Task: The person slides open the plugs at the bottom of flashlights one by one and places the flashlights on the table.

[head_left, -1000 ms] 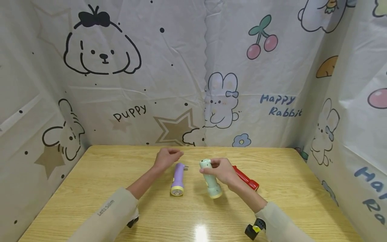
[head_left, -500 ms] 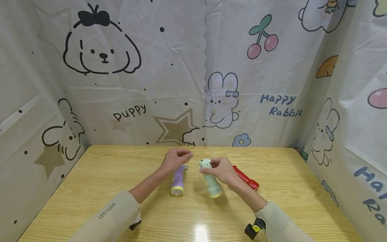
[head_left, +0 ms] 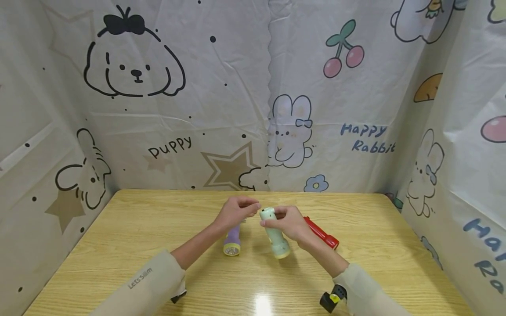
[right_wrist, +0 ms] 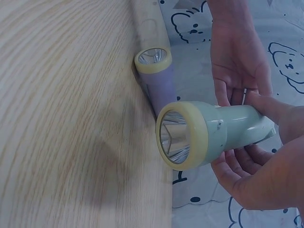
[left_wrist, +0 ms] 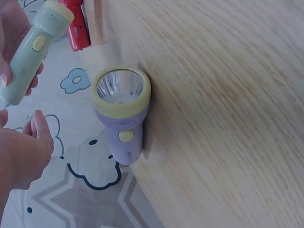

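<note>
My right hand (head_left: 294, 223) grips a pale green flashlight (head_left: 278, 240) near its tail end, thumb on one side and fingers on the other. It is tilted, and in the right wrist view its yellow-rimmed lens (right_wrist: 175, 137) hangs above the table. Close to that tail, my left hand (head_left: 236, 212) reaches in with relaxed fingers and holds nothing; a small gap shows between them in the head view. Below the left hand lies a purple flashlight (head_left: 232, 239) with a yellow rim, its tail partly covered by the hand. The left wrist view shows its yellow switch (left_wrist: 126, 137).
A red flashlight (head_left: 324, 234) lies on the wooden table (head_left: 158, 219) just right of my right hand, partly hidden by it. Printed cloth (head_left: 221, 109) hangs behind the table's far edge and along both sides.
My left hand has moved right, passing over the purple flashlight's tail to the green flashlight's tail end. My right hand and the green flashlight have stayed nearly still.
</note>
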`<state>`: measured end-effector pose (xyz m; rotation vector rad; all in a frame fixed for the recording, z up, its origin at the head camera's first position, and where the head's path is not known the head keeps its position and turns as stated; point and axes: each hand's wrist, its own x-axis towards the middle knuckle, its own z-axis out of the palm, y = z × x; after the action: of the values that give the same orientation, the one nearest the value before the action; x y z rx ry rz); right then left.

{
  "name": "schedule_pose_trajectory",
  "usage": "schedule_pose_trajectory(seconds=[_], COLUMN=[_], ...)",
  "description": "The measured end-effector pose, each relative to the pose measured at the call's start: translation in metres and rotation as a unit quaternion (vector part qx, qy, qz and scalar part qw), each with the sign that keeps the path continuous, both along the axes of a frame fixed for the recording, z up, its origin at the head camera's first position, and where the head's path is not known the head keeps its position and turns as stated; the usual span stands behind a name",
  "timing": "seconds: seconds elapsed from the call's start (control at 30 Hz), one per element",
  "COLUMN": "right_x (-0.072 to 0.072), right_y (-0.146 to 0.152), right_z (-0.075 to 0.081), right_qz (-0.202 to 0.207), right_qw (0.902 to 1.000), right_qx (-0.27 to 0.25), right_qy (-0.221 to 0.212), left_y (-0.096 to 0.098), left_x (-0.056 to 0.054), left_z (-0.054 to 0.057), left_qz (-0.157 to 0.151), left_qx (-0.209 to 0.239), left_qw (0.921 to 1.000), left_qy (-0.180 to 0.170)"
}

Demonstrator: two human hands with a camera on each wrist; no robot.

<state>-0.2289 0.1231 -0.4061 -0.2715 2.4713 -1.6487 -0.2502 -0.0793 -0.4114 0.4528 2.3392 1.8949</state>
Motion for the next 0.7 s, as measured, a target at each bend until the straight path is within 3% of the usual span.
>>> schedule_pose_trajectory(seconds=[0.2,0.5,0.7], right_x=[-0.0004,-0.0015,-0.0011], right_y=[-0.0013,-0.0021,-0.0036], right_z=[0.0004,0.0022,0.0044], right_qz=[0.001,0.0,0.002], right_qw=[1.0,0.9999,0.9999], right_qx=[0.004,0.011,0.007], right_qy=[0.003,0.009,0.009], left_y=[0.0051,0.009,0.0092], left_x=[0.0045,0.009,0.0106], left_z=[0.0052,0.007,0.007], left_qz=[-0.01,-0.013,-0.021], left_qx=[0.02,-0.046,-0.049], left_qw=[0.9997,0.9985,0.9981], left_qy=[-0.002,0.025,0.03])
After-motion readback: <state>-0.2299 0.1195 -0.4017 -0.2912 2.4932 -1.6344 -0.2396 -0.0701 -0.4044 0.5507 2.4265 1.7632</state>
